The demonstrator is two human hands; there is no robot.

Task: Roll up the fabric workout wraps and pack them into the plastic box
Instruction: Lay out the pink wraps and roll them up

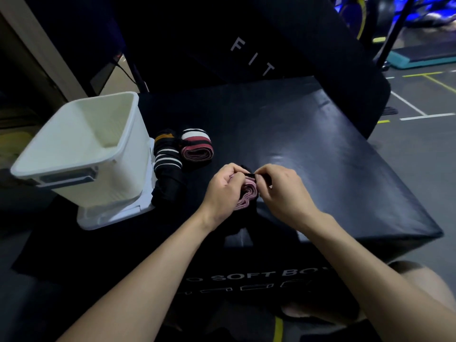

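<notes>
A pink and black wrap (247, 193), partly rolled, sits between my two hands above the black soft box (308, 149). My left hand (223, 191) grips its left side and my right hand (283, 191) pinches its black end at the top. A rolled red, white and black wrap (197, 144) lies behind them. Beside it a black wrap with white and orange stripes (166, 159) lies loosely bunched. The white plastic box (84, 154) stands empty at the left, resting on its lid (116, 213).
The black soft box has its front edge just below my wrists and its right edge near a gym floor with painted lines (419, 112). A black padded panel with white letters (251, 58) rises behind the box. A teal step platform (419, 59) is far right.
</notes>
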